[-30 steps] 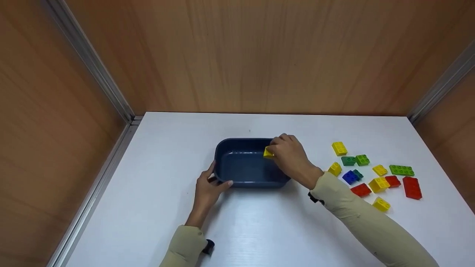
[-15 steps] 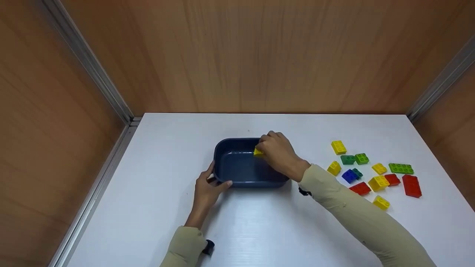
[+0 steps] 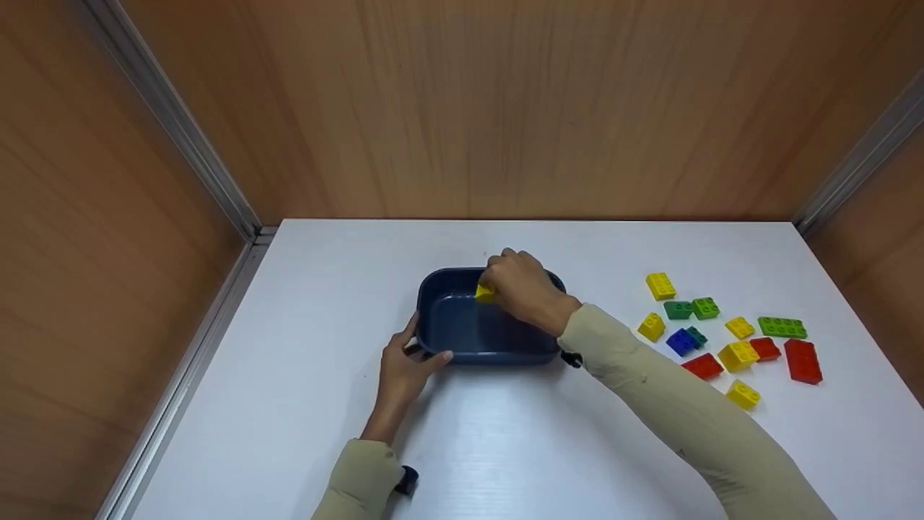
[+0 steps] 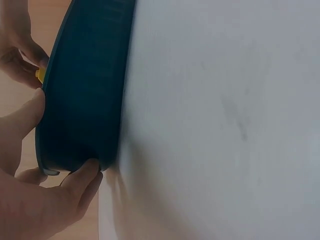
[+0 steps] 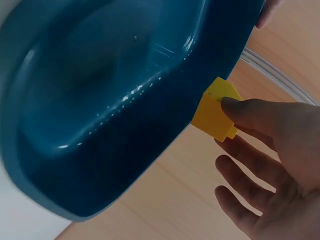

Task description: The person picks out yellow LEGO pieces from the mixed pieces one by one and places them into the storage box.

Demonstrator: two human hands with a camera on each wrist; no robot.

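Observation:
A dark blue rectangular basin (image 3: 491,359) with rounded corners stands mid-table. My left hand (image 3: 401,368) grips its left end, thumb at the near rim and fingers around the outer wall, as the left wrist view shows of the basin's side (image 4: 90,95). Over the basin's far side, my right hand (image 3: 525,289) pinches a yellow toy building brick (image 3: 485,292) between thumb and fingers. In the right wrist view the yellow brick (image 5: 212,115) overlaps the basin's rim, with the other fingers spread apart below it. No bricks show on the visible part of the basin floor.
Loose bricks lie scattered at the right of the white table (image 3: 303,325): several yellow ones (image 3: 738,356), a long green one (image 3: 782,327), a large red one (image 3: 803,361), a blue one (image 3: 681,342) and others. Wooden panels (image 3: 462,108) enclose the table.
My right hand has moved left with the yellow brick, from the basin's right part toward its middle. My left hand and the basin stay in place.

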